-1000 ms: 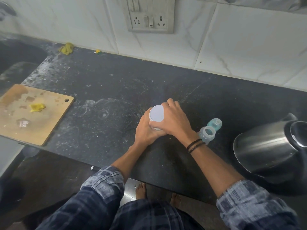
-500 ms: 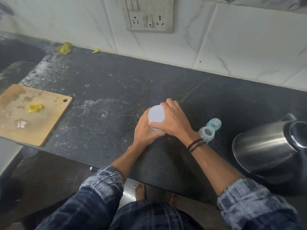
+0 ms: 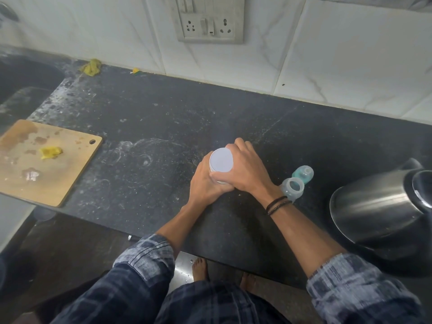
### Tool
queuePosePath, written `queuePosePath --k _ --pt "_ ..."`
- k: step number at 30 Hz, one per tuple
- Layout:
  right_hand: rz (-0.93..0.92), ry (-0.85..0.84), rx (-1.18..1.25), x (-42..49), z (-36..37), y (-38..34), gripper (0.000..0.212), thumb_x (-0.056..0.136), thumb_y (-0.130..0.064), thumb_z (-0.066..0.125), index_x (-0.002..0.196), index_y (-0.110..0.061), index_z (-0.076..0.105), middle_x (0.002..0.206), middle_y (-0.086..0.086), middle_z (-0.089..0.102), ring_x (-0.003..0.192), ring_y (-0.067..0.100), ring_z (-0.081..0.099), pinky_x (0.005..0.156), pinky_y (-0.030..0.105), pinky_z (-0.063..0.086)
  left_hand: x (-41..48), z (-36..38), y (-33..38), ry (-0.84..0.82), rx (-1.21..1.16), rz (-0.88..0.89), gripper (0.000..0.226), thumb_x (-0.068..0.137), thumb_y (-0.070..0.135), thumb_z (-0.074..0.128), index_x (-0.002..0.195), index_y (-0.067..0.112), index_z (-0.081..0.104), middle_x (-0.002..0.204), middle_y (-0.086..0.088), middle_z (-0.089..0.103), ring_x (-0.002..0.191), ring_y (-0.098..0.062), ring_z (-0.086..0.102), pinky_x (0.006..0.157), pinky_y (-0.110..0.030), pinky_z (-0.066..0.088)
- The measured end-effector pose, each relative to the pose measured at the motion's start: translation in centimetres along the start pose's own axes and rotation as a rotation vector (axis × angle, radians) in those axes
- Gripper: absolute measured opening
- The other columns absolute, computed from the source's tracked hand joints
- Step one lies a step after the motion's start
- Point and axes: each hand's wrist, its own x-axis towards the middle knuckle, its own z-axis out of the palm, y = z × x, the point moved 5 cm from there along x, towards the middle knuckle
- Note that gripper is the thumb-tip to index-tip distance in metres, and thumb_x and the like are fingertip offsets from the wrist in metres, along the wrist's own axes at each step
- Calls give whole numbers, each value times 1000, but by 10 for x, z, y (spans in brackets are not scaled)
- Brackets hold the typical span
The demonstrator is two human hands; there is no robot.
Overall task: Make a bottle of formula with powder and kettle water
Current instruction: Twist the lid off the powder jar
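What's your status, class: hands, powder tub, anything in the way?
Left hand and right hand both grip the white-lidded tub, lid on. Open bottle stands near the kettle. Nothing in the way.

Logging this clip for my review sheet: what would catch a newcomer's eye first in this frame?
Both hands meet mid-counter on a round white-lidded container: the left hand grips its body, the right hand wraps over the lid's edge. Just right of them stands an open clear plastic baby bottle beside a teal-collared teat, and a shiny steel kettle fills the right edge. Far left lies a stained wooden cutting board.
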Motion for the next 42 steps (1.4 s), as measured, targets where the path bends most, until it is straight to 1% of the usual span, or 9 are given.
queuePosePath --k 8,15,25,31,33,35,37,39,42 --pt "-36 -13 -5 2 0 2 72 70 -63 78 120 -15 57 116 0 50 105 17 45 78 28 41 1 0 -1 1 2 5 97 57 41 94 139 42 42 136 21 51 124 -8 52 97 -43 51" --pt "-50 -3 4 4 0 5 71 68 -64 78 116 -15 58 112 -2 48 95 10 31 74 27 34 1 0 2 2 -12 1 96 56 43 92 138 41 42 134 22 52 123 -8 53 95 -41 52" --pt "-79 -123 53 9 -2 6 70 67 -59 80 120 -21 55 106 -12 36 100 12 39 75 34 48 0 0 3 -14 -18 -30 96 51 50 82 138 40 43 131 22 53 118 -9 56 92 -42 54" --pt "-85 -205 44 10 -4 4 70 68 -55 79 124 -24 52 109 -12 36 107 13 41 77 36 51 -1 0 4 -24 -31 -36 97 49 54 79 137 40 42 129 24 52 118 -7 55 92 -43 54" --pt "-85 -247 -13 10 -7 2 75 72 -56 77 134 -23 49 117 -9 40 115 17 43 76 33 46 -2 -1 3 -27 -45 -31 97 50 53 80 138 41 41 132 23 53 121 -7 54 93 -43 53" --pt "-67 -279 -89 7 -9 -2 94 75 -64 74 150 -19 38 133 -2 42 124 21 41 78 33 40 -2 -1 3 -30 -55 -13 97 52 50 82 139 43 41 135 22 52 124 -8 53 96 -45 52" --pt "-14 -265 -128 3 -9 -7 105 75 -73 70 155 -16 32 140 2 42 129 23 40 82 36 41 -2 -1 4 -32 -54 -4 97 55 48 86 140 44 41 137 22 50 127 -9 52 98 -46 51" --pt "23 -207 -140 0 -7 -13 95 78 -70 70 149 -16 39 135 3 46 127 24 43 82 35 42 -2 0 4 -38 -51 -12 99 56 49 90 142 43 40 138 24 48 128 -8 51 99 -45 50" --pt "26 -186 -124 3 -7 -15 77 82 -53 74 144 -18 44 133 3 48 123 23 45 79 31 38 -1 0 2 -32 -47 -18 99 55 49 90 141 40 41 135 24 50 125 -7 52 97 -45 51"
